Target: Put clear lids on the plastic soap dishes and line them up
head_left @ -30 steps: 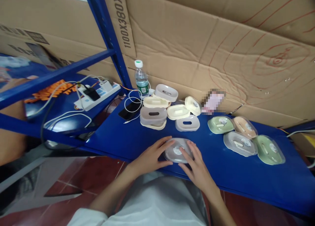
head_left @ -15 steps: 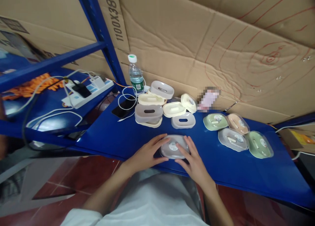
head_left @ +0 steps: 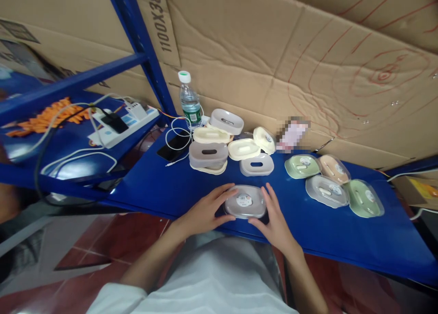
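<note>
A grey soap box (head_left: 253, 206) under a clear lid sits near the table's front edge, with a round white label (head_left: 244, 200) on top. My left hand (head_left: 208, 211) is curved round its left end, fingers on the far rim and thumb at the near edge. Round the right end, my right hand (head_left: 276, 220) holds it the same way. Beyond my hands lie grey and cream soap box parts: a grey piece with a slot (head_left: 257, 165), a darker grey one (head_left: 208, 154) and a cream dish (head_left: 243, 149).
At right, several lidded soap boxes (head_left: 364, 199) stand grouped. A water bottle (head_left: 190, 105), a black phone (head_left: 173, 148) and white cable are at the back left. A blue shelf post (head_left: 138, 38) and a power strip (head_left: 126, 127) stand further left. Cardboard (head_left: 246, 54) walls the back.
My right hand's fingers have moved off the label to the box's right end, leaving the label uncovered. My left hand keeps its place. The view has shifted slightly.
</note>
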Demonstrator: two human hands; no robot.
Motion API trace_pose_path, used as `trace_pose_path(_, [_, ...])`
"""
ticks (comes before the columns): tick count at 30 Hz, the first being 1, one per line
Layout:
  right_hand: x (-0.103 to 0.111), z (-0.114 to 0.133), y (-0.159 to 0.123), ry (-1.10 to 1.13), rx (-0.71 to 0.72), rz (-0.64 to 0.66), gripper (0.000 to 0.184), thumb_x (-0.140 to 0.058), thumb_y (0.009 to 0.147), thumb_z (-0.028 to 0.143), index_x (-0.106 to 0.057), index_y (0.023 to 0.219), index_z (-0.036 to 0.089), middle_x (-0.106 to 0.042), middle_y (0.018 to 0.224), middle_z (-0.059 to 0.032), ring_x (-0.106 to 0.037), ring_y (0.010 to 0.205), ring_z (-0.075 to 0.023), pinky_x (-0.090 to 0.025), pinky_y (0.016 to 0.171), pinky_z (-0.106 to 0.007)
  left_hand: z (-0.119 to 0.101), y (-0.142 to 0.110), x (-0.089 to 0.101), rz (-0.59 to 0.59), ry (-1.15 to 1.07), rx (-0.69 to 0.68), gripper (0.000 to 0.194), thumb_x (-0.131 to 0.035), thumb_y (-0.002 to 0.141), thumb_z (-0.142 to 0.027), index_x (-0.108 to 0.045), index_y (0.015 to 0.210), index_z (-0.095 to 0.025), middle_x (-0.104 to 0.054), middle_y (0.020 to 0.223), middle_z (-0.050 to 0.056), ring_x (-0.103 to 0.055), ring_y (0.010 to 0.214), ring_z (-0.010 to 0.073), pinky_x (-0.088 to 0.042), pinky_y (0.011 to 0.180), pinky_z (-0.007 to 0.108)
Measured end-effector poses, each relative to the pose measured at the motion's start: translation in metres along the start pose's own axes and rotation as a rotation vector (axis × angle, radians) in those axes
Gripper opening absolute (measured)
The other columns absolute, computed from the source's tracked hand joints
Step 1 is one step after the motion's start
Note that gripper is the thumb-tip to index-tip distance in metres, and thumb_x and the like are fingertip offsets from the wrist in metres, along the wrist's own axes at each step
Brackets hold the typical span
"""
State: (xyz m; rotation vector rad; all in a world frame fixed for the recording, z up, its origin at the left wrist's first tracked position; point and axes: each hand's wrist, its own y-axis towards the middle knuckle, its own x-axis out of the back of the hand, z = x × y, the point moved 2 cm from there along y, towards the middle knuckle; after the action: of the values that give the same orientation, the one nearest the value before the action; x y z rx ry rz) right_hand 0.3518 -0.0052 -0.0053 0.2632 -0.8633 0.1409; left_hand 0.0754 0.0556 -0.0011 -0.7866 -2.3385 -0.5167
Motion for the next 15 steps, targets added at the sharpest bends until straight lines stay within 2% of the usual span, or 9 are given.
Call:
trace_pose_path(3, [-0.0011, -0.0032, 0.0005, 0.036, -0.017, 0.017, 0.094, -0.072, 0.101, 0.055, -0.017, 0.176, 0.04, -0.027, 0.182, -0.0097, -0.031, 0.167, -0.0335, -0.04, 0.133, -0.056, -0.0001, 0.0003, 0.0011, 0.007, -0.005, 0.005, 0.072, -0.07, 0.103, -0.054, -0.041, 0.167, -0.035, -0.041, 0.175, 0.011, -0.044, 0.161, 0.0313, -0.041, 0.132, 0.054])
trace_pose_path(5, [-0.0017, -0.0043, 0.0009, 0.048, -0.021, 0.011, 0.094, -0.072, 0.101, 0.056, -0.019, 0.176, 0.038, -0.031, 0.18, -0.0104, -0.033, 0.166, -0.0335, -0.04, 0.133, -0.056, 0.0003, 0.0008, 0.0011, 0.012, -0.006, 0.012, 0.073, -0.069, 0.103, -0.056, -0.041, 0.167, -0.035, -0.041, 0.175, 0.012, -0.043, 0.161, 0.0316, -0.04, 0.132, 0.055])
trace_pose_path(12, [-0.0024, -0.0034, 0.0018, 0.042, -0.022, -0.008, 0.089, -0.072, 0.101, 0.055, -0.026, 0.174, 0.035, -0.035, 0.178, -0.0135, -0.036, 0.165, -0.0351, -0.039, 0.132, -0.057, -0.0015, 0.0003, 0.0022, 0.013, 0.019, -0.003, 0.073, -0.066, 0.105, -0.053, -0.036, 0.169, -0.034, -0.038, 0.177, 0.013, -0.041, 0.163, 0.0315, -0.04, 0.133, 0.054])
trace_pose_path(15, [-0.0018, -0.0004, 0.0013, 0.017, -0.004, 0.007, 0.09, -0.071, 0.102, 0.053, -0.021, 0.175, 0.037, -0.028, 0.181, -0.0134, -0.032, 0.167, -0.0352, -0.039, 0.132, -0.057, -0.0045, 0.0002, 0.0032, 0.012, 0.042, -0.026, 0.072, -0.065, 0.107, -0.049, -0.034, 0.17, -0.033, -0.036, 0.177, 0.013, -0.04, 0.163, 0.0311, -0.04, 0.132, 0.053])
